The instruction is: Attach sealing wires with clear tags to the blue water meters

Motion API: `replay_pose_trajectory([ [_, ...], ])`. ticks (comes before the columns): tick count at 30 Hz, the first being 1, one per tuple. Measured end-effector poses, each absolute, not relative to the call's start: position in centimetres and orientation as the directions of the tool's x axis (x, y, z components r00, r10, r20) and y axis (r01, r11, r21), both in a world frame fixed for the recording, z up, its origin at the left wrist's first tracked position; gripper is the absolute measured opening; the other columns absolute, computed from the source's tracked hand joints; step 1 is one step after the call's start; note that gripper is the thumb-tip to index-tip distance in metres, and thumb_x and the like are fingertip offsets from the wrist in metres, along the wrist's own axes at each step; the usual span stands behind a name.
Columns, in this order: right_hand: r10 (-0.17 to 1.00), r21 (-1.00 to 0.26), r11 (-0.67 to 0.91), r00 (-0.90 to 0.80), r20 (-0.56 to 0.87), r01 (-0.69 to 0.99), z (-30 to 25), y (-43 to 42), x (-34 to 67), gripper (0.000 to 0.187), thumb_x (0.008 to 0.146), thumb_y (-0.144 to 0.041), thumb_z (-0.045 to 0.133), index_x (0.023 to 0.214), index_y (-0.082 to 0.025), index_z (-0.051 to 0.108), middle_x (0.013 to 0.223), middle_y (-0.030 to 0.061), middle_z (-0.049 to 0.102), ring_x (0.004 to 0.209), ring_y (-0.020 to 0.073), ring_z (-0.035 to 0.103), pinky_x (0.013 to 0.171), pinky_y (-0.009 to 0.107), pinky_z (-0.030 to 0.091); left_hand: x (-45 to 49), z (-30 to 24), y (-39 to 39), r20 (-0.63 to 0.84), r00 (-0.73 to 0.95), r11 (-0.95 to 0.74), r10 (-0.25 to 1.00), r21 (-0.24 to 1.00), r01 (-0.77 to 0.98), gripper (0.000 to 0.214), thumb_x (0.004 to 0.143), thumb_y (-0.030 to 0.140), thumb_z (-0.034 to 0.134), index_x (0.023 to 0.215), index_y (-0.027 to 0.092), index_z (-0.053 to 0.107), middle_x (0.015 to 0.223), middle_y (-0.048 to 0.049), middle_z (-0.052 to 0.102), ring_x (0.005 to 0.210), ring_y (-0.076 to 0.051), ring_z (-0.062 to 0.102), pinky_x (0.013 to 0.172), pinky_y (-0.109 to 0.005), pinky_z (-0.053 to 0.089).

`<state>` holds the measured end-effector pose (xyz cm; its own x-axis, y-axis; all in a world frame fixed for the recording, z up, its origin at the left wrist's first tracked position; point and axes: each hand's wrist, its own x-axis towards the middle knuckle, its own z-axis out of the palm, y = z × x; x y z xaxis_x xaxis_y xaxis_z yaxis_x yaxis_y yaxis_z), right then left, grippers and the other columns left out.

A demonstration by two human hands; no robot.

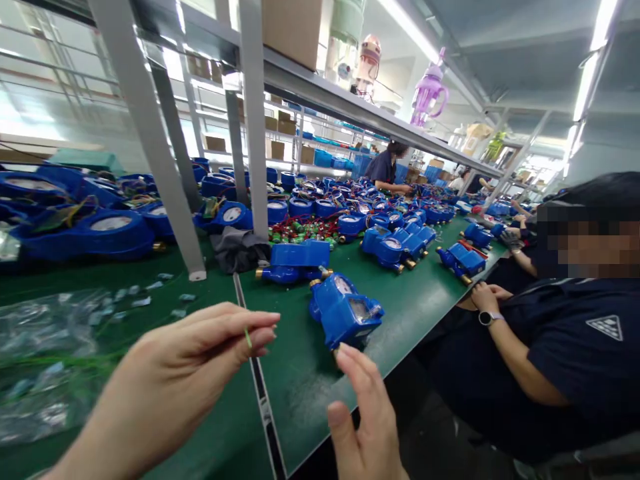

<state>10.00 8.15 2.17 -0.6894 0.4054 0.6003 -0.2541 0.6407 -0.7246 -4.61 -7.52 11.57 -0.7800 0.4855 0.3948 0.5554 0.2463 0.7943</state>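
My left hand (200, 360) is closed in a pinch over the green tabletop. A short end of a thin green wire-like strand (248, 338) sticks out between its thumb and fingers; its exact kind is too small to tell. My right hand (367, 407) is open, thumb and fingers apart, at the table's front edge. Its fingertips are near the brass end of a blue water meter (350, 310), and whether they touch it I cannot tell. This meter lies tilted, showing a round dial and a small window. Behind it sits another blue meter (300, 259).
Left lies a clear plastic bag (50, 360) with green strands and small pale pieces. A dark cloth (239, 250) rests by the white shelf post (254, 120). Many blue meters (395, 240) crowd the table (410, 313). A co-worker (565, 347) sits close on the right.
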Motion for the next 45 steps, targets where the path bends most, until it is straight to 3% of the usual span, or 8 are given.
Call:
replay_pose_trajectory([
  [4,0.387,-0.931,0.248,-0.854,0.349,-0.268,2.3,5.7,9.1,0.038,0.091,-0.034,0.041,0.128,-0.026,0.041,0.119,0.0072,0.055,0.110,0.0195,0.052,0.096,0.039,0.041,-2.5,8.7,-5.4,0.236,-0.717,0.121,0.656,0.905,0.408,0.012,0.077,0.036,0.063,0.084,0.028,0.069,0.077,0.0019,0.066,0.068,-0.015,0.064,0.063,-0.020,0.051],
  [6,0.385,-0.971,-0.084,-0.906,0.177,-0.226,1.5,5.0,8.5,0.037,0.092,-0.042,0.035,0.122,-0.022,0.045,0.088,0.0046,0.062,0.069,0.0126,0.060,0.065,0.028,0.050,-1.6,7.5,-4.9,0.187,-0.688,0.072,0.701,0.942,0.329,0.012,0.078,0.034,0.062,0.080,0.026,0.070,0.075,0.0011,0.066,0.068,-0.015,0.063,0.061,-0.019,0.050],
  [8,0.431,-0.956,-0.239,-0.901,0.053,-0.171,0.7,5.1,8.1,0.039,0.091,-0.048,0.034,0.111,-0.019,0.049,0.065,-0.0020,0.054,0.044,0.0067,0.043,0.043,0.019,0.036,-1.2,6.6,-4.5,0.146,-0.696,0.053,0.703,0.965,0.256,0.012,0.077,0.033,0.063,0.079,0.024,0.070,0.076,-0.0001,0.066,0.072,-0.015,0.062,0.065,-0.019,0.049],
  [10,0.554,-0.986,-0.095,-0.830,0.060,-0.134,0.3,6.2,8.2,0.035,0.089,-0.048,0.040,0.097,-0.018,0.056,0.062,-0.0025,0.051,0.048,0.0074,0.042,0.045,0.019,0.034,-1.4,5.8,-3.8,0.090,-0.726,0.034,0.682,0.987,0.155,0.013,0.075,0.033,0.066,0.080,0.022,0.069,0.079,-0.0016,0.067,0.077,-0.015,0.062,0.071,-0.020,0.048],
  [14,0.681,-0.872,0.490,-0.625,0.382,0.002,1.4,10.3,9.1,0.025,0.087,-0.040,0.048,0.084,-0.020,0.063,0.073,0.0005,0.055,0.067,0.0120,0.052,0.063,0.024,0.041,-4.1,3.9,-1.0,0.007,-0.820,-0.100,0.572,0.993,-0.062,0.026,0.073,0.037,0.067,0.090,0.017,0.065,0.083,-0.0041,0.067,0.076,-0.014,0.059,0.072,-0.023,0.047],
  [20,0.384,-0.306,0.924,-0.566,0.730,0.231,5.0,13.6,8.7,0.019,0.089,-0.030,0.048,0.091,-0.020,0.064,0.072,0.0025,0.054,0.070,0.0144,0.051,0.069,0.028,0.040,-7.8,0.5,1.6,-0.015,-0.891,-0.109,0.454,0.991,-0.072,0.037,0.074,0.045,0.061,0.096,0.015,0.060,0.079,-0.0010,0.059,0.069,-0.012,0.053,0.063,-0.022,0.043],
  [27,0.197,0.012,0.943,-0.587,0.785,0.333,6.0,13.5,6.9,0.015,0.088,-0.025,0.051,0.092,-0.018,0.064,0.068,0.0025,0.053,0.068,0.0147,0.050,0.068,0.028,0.041,-7.8,-0.1,-0.2,0.073,-0.753,0.089,0.654,0.981,0.172,0.032,0.081,0.044,0.051,0.096,0.018,0.063,0.080,-0.0017,0.063,0.075,-0.018,0.057,0.071,-0.029,0.045],
  [45,0.303,-0.107,0.922,-0.521,0.798,0.372,4.0,13.1,7.3,0.014,0.087,-0.025,0.055,0.091,-0.015,0.064,0.065,0.0013,0.053,0.063,0.0116,0.049,0.063,0.024,0.039,-8.3,-1.8,0.8,0.071,-0.684,0.098,0.726,0.974,0.205,0.032,0.085,0.045,0.045,0.092,0.020,0.063,0.083,-0.0026,0.063,0.075,-0.019,0.058,0.068,-0.029,0.047],
])
